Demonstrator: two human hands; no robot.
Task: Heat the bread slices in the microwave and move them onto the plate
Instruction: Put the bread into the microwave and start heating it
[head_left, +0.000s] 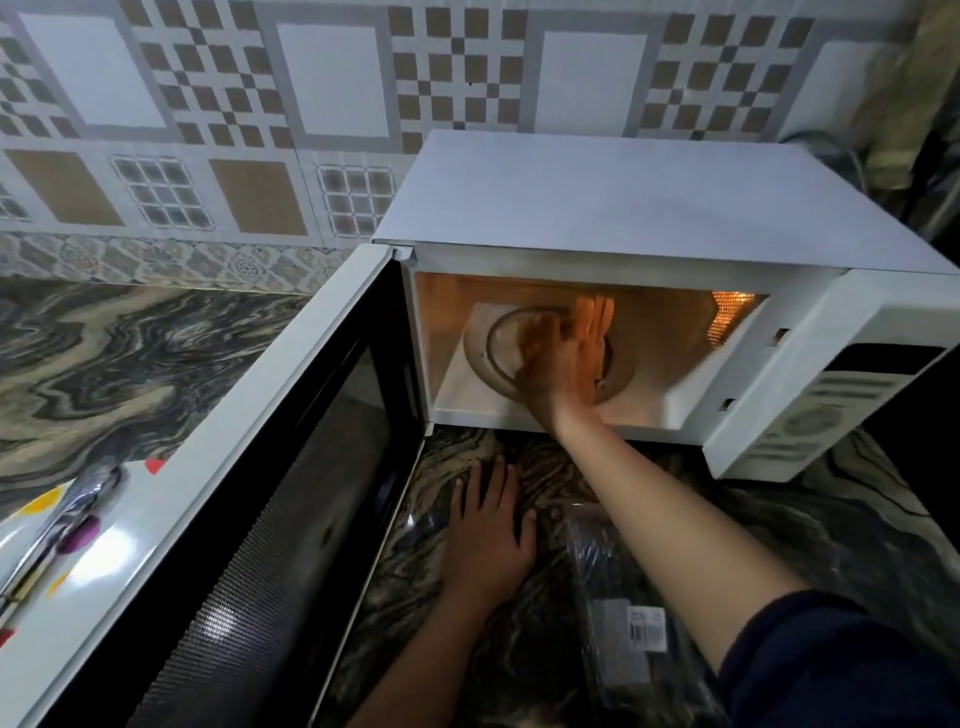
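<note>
The white microwave (649, 208) stands open on the counter with its inside lit orange. My right hand (569, 353) reaches into the cavity over the glass turntable (483, 348), fingers stretched out and blurred by motion. A brownish blurred patch that looks like a bread slice (535, 340) sits against the palm; whether the hand grips it is unclear. My left hand (488, 535) lies flat on the counter in front of the microwave, fingers apart, holding nothing. No plate is in view.
The microwave door (270, 519) hangs wide open to the left and blocks that side. A clear plastic bag with a barcode label (634, 613) lies on the marbled counter (130, 364) under my right forearm. A tiled wall stands behind.
</note>
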